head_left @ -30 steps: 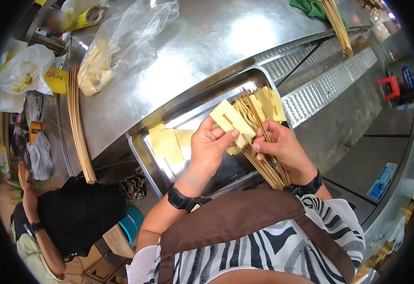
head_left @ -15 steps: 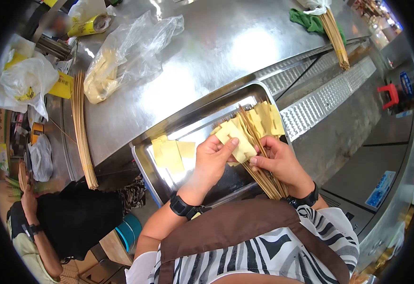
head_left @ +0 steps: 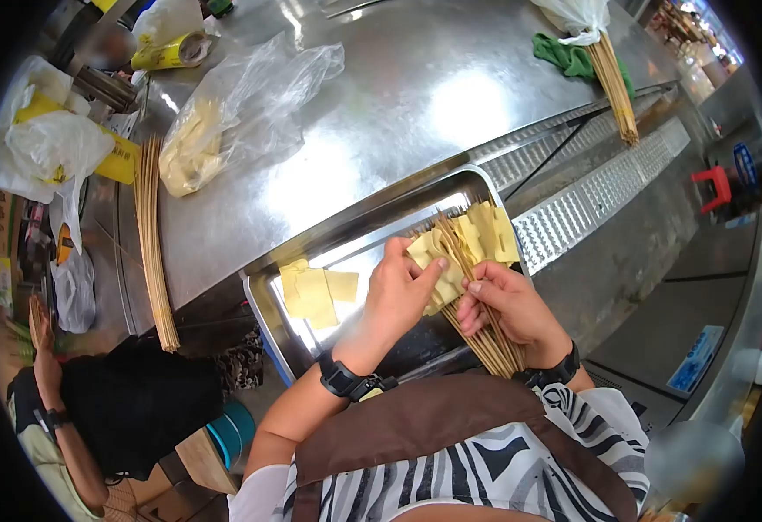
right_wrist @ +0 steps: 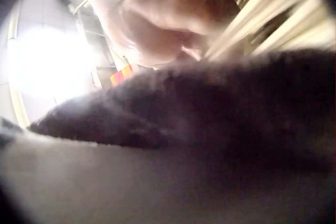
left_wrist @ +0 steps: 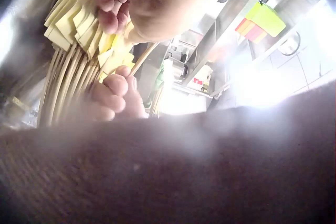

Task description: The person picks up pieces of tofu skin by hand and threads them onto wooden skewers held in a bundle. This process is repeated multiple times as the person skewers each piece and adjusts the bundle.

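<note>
In the head view the left hand (head_left: 398,291) pinches a yellow sheet (head_left: 424,252) between thumb and fingers. Close beside it, the right hand (head_left: 516,309) grips a thin stick, its fingers curled. Skewered yellow sheets (head_left: 490,233) on a bundle of sticks (head_left: 485,348) lie under and around both hands, at the right side of a metal tray (head_left: 263,322). A few flat sheets (head_left: 311,296) rest in the tray's left part. In the left wrist view, folded sheets (left_wrist: 79,19) sit on several sticks (left_wrist: 65,79). Sticks (right_wrist: 283,16) also show beside the right hand (right_wrist: 168,19) in the right wrist view.
A clear bag with yellow sheets (head_left: 194,152) and a long stick bundle (head_left: 150,244) lie on the metal table (head_left: 381,87). Another bundle (head_left: 611,83) rests by a green cloth (head_left: 563,54) at the upper right. Another person's arm (head_left: 72,444) is at the lower left.
The left hand's sheet has moved from lying across in front of the sticks to close against the skewered ones. The right hand has shifted down along the stick. The whole view has shifted slightly.
</note>
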A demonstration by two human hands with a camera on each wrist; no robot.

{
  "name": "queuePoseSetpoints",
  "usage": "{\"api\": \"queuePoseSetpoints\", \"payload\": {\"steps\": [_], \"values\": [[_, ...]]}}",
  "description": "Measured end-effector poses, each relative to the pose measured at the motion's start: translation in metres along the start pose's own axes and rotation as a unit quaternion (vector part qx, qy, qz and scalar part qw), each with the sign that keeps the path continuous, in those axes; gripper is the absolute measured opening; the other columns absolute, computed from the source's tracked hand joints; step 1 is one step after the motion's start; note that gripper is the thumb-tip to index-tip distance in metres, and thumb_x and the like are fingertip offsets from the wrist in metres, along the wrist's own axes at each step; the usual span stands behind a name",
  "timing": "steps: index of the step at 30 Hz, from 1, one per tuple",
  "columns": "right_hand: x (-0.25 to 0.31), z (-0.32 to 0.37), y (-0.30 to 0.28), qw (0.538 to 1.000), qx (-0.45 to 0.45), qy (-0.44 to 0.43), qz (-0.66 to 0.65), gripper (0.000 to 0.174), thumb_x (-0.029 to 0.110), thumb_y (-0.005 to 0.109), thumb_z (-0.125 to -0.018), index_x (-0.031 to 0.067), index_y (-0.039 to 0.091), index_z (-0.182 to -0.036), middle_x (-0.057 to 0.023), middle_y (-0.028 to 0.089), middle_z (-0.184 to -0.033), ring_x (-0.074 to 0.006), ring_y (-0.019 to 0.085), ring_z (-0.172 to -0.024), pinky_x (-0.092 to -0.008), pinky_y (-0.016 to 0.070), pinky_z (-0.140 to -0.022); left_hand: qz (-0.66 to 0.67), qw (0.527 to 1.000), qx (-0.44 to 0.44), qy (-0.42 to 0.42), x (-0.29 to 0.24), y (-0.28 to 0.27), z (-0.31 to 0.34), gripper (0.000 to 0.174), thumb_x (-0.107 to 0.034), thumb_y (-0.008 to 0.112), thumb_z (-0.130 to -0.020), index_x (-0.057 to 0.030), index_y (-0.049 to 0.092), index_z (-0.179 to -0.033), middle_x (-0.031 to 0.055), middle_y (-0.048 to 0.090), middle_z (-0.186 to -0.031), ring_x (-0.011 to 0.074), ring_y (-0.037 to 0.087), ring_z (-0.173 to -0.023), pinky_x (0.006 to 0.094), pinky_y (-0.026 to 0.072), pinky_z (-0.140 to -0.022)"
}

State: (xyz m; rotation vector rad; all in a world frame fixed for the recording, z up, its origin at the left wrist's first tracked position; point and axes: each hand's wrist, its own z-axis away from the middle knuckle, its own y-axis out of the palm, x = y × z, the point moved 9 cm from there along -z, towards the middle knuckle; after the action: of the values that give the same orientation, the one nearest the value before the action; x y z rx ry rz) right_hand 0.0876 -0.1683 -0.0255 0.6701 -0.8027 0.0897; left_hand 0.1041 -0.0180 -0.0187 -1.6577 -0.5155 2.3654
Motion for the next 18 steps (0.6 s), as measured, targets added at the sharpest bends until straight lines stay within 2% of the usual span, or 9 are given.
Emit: {"api": "queuePoseSetpoints", "payload": {"steps": [4,5,6,7,9,10,13,16,18], "values": [[0.003,0.002,-0.003,0.999,-0.033,-0.021,-0.007,0.011,0.012,0.048,-0.096,0.0008,0.049,-0.098,-0.0099,0.061,-0.081,-0.0163,0.063,-0.071,-0.0308,0.0574,-0.067,-0.096,0.99,-0.083,0.059,-0.02,-0.021,0.006,0.035,-0.014,0.068,-0.081,0.001,0.048,-0.105,0.0086,0.06,-0.069,0.0173,0.061,-0.06,0.0301,0.0461,-0.051],[0.003,0.002,-0.004,0.999,-0.039,-0.029,-0.02,0.01,0.011,0.048,-0.095,0.0008,0.049,-0.098,-0.0095,0.061,-0.083,-0.0161,0.063,-0.072,-0.0312,0.0576,-0.068,-0.139,0.958,-0.113,0.224,-0.048,-0.023,0.014,0.032,-0.013,0.069,-0.079,0.0,0.051,-0.102,0.0097,0.061,-0.079,0.0211,0.061,-0.073,0.0341,0.0471,-0.062],[0.004,0.002,-0.005,0.998,-0.045,-0.037,-0.033,0.01,0.01,0.049,-0.095,0.0008,0.049,-0.098,-0.0092,0.06,-0.084,-0.0158,0.062,-0.073,-0.0316,0.0578,-0.069,-0.178,0.896,-0.14,0.383,-0.072,-0.021,0.03,0.029,-0.012,0.069,-0.077,-0.001,0.054,-0.099,0.0108,0.062,-0.088,0.025,0.061,-0.086,0.0382,0.0481,-0.074],[0.004,0.002,-0.005,0.998,-0.045,-0.036,-0.033,0.01,0.01,0.049,-0.095,0.0008,0.049,-0.098,-0.0092,0.06,-0.084,-0.0158,0.062,-0.073,-0.0316,0.0578,-0.069,-0.178,0.896,-0.14,0.382,-0.073,-0.021,0.027,0.029,-0.012,0.069,-0.077,-0.001,0.054,-0.099,0.0108,0.062,-0.088,0.025,0.061,-0.086,0.0382,0.0481,-0.074],[0.006,0.003,-0.003,0.998,-0.033,-0.046,-0.024,0.01,0.009,0.051,-0.094,0.001,0.05,-0.099,-0.0075,0.06,-0.082,-0.0144,0.061,-0.073,-0.0321,0.0577,-0.067,-0.225,0.848,-0.042,0.478,-0.083,0.003,0.034,0.022,-0.01,0.068,-0.076,-0.0033,0.058,-0.094,0.011,0.059,-0.103,0.0291,0.054,-0.106,0.0465,0.0369,-0.096],[0.005,0.004,-0.004,0.998,-0.033,-0.045,-0.024,0.01,0.009,0.051,-0.094,0.001,0.05,-0.099,-0.0075,0.06,-0.082,-0.0144,0.061,-0.073,-0.0321,0.0577,-0.067,-0.213,0.875,-0.005,0.434,-0.069,0.009,0.024,0.022,-0.011,0.066,-0.078,-0.0032,0.06,-0.098,0.0118,0.059,-0.107,0.0287,0.05,-0.115,0.0502,0.026,-0.105],[0.011,0.008,-0.008,0.996,-0.037,-0.079,-0.005,0.012,0.009,0.051,-0.094,0.0,0.05,-0.101,-0.0088,0.06,-0.08,-0.0142,0.061,-0.068,-0.0338,0.0573,-0.066,-0.249,0.874,-0.007,0.418,-0.06,0.013,0.02,0.03,-0.015,0.067,-0.078,-0.0054,0.061,-0.105,0.01,0.058,-0.116,0.0271,0.047,-0.119,0.0492,0.0287,-0.105],[0.018,0.019,0.015,0.994,0.077,-0.035,-0.074,0.014,0.01,0.047,-0.095,-0.0024,0.05,-0.101,-0.0111,0.061,-0.074,-0.0173,0.062,-0.061,-0.0343,0.0561,-0.069,-0.269,0.873,0.005,0.406,-0.061,0.015,0.019,0.034,-0.017,0.066,-0.08,-0.0039,0.058,-0.11,0.0127,0.056,-0.121,0.0289,0.045,-0.123,0.0501,0.0275,-0.105],[0.014,0.014,0.018,0.992,0.089,-0.032,-0.079,0.014,0.01,0.047,-0.095,-0.0025,0.05,-0.101,-0.0114,0.061,-0.075,-0.0183,0.063,-0.064,-0.0338,0.0557,-0.072,-0.237,0.89,0.015,0.388,-0.058,0.013,0.016,0.037,-0.016,0.065,-0.08,-0.0033,0.057,-0.115,0.0132,0.055,-0.121,0.0307,0.044,-0.123,0.0499,0.0263,-0.106]]}}
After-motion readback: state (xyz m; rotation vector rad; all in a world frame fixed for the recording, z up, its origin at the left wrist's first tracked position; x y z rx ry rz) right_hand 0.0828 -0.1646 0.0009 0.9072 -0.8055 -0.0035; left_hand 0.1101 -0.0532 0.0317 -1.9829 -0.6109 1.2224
